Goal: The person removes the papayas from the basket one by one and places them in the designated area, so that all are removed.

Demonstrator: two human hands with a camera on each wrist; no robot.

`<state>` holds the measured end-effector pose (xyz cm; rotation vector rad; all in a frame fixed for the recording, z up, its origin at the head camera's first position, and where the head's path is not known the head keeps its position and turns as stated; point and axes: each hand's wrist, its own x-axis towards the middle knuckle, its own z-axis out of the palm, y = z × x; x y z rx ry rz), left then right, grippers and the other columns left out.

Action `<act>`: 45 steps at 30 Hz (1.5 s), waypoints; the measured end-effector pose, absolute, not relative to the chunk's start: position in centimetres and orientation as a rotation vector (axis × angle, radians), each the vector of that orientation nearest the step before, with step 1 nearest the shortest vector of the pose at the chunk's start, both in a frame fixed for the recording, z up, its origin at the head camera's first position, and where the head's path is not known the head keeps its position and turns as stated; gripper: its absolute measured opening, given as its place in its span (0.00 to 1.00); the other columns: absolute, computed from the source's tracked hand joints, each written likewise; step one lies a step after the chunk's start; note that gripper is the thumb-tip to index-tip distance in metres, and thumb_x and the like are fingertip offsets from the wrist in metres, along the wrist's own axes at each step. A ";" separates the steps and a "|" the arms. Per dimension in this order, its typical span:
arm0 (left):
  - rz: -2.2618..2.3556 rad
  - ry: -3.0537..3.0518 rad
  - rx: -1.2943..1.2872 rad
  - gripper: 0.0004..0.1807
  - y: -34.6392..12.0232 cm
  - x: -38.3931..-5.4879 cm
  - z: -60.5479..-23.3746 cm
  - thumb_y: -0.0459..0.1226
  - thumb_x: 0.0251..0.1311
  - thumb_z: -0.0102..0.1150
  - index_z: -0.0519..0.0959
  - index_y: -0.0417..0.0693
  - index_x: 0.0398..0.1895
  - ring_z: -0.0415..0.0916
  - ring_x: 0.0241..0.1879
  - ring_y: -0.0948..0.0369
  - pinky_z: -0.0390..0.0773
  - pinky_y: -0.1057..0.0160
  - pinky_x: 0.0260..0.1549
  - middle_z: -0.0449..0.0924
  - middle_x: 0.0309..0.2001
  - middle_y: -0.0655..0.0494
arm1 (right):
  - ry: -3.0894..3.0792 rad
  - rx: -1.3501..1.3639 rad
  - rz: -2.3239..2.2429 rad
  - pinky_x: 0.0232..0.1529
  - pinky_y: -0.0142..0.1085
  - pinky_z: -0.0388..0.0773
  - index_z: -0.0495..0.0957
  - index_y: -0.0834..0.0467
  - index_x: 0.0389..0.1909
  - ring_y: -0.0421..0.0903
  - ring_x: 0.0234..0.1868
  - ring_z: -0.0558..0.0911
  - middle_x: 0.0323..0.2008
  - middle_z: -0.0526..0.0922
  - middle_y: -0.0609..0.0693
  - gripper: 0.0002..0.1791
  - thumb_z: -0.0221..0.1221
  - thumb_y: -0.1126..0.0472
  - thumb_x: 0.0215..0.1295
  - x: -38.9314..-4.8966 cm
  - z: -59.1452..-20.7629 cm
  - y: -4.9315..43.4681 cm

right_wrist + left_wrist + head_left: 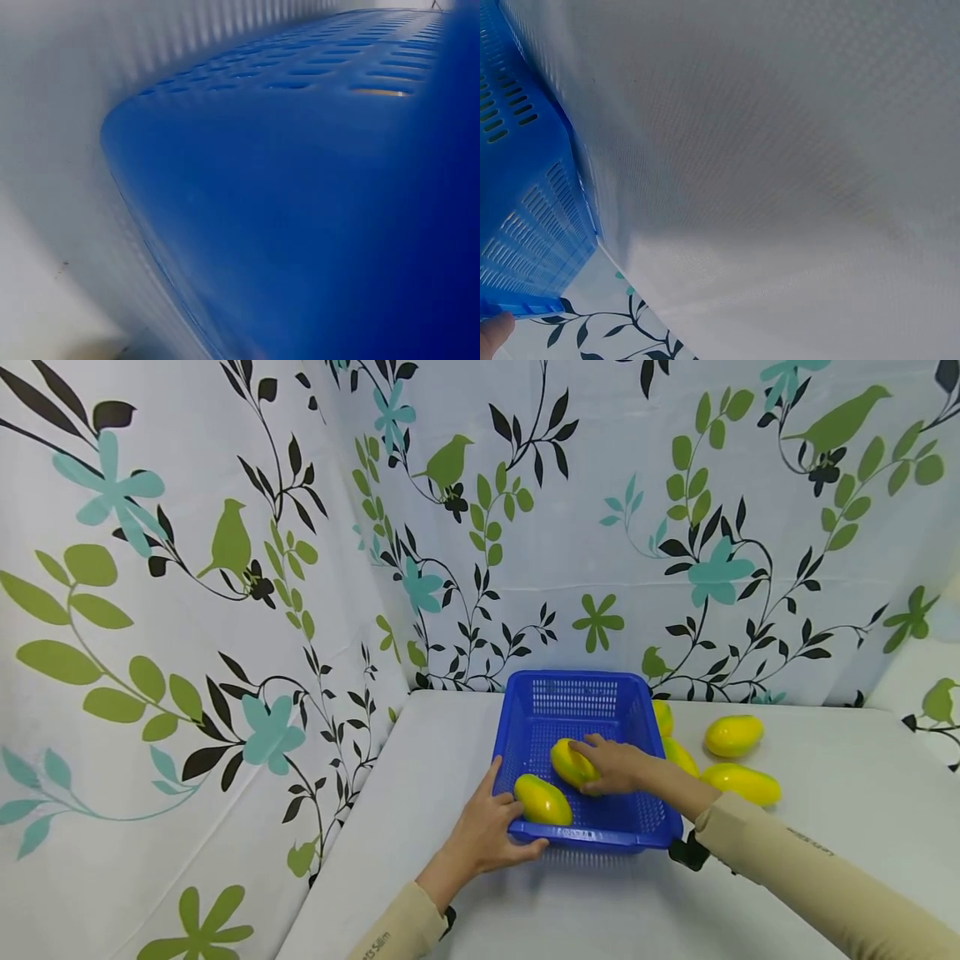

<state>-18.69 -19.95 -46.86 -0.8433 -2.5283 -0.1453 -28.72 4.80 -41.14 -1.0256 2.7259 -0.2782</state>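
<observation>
A blue slotted plastic basket (600, 838) sits in the middle of the white table. My left hand (486, 828) holds its near left corner, fingers along the left rim and thumb by the front rim. In the left wrist view a fingertip (496, 331) shows at the rim of the basket (525, 165). Inside it, my right hand (618, 766) grips a yellow mango (568, 762) from the right, its fingers over the top. A second mango (543, 800) lies in the near left corner. The basket's outer wall (240, 195) fills most of the right wrist view; the hand is hidden there.
To the right of the basket several mangoes lie on the table (840, 777), among them one mango (733, 736) farther back and another (742, 783) close to the right forearm. A patterned curtain (540, 527) hangs behind and to the left.
</observation>
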 end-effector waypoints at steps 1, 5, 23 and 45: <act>-0.146 -2.526 -0.845 0.33 -19.9 -18.7 -46.8 0.67 0.52 0.43 0.83 0.50 0.32 0.70 0.59 0.50 0.46 0.46 0.69 0.85 0.32 0.58 | 2.728 -1.027 -0.273 0.54 0.63 0.69 0.58 0.58 0.68 0.66 0.58 0.71 0.64 0.61 0.68 0.40 0.61 0.48 0.58 -28.7 -41.1 4.8; -0.130 -2.517 -0.853 0.34 -19.9 -18.9 -46.5 0.67 0.53 0.42 0.83 0.50 0.32 0.74 0.54 0.53 0.47 0.45 0.69 0.85 0.31 0.57 | 2.735 -1.030 -0.275 0.54 0.63 0.69 0.57 0.58 0.69 0.65 0.58 0.71 0.64 0.61 0.68 0.41 0.61 0.48 0.58 -28.8 -41.2 5.0; -0.149 -2.545 -0.835 0.34 -19.7 -18.8 -46.4 0.68 0.52 0.42 0.84 0.51 0.32 0.68 0.60 0.51 0.42 0.47 0.70 0.85 0.32 0.57 | 2.832 -1.133 -0.416 0.46 0.56 0.78 0.52 0.56 0.71 0.61 0.52 0.76 0.65 0.59 0.67 0.40 0.60 0.56 0.60 -28.3 -44.4 5.7; -0.153 -2.568 -0.817 0.35 -19.9 -18.5 -46.5 0.68 0.53 0.41 0.84 0.51 0.34 0.66 0.62 0.50 0.38 0.49 0.71 0.85 0.34 0.57 | 2.875 -1.222 -0.514 0.45 0.54 0.79 0.52 0.52 0.72 0.58 0.52 0.77 0.66 0.61 0.63 0.41 0.60 0.58 0.60 -27.6 -43.2 6.4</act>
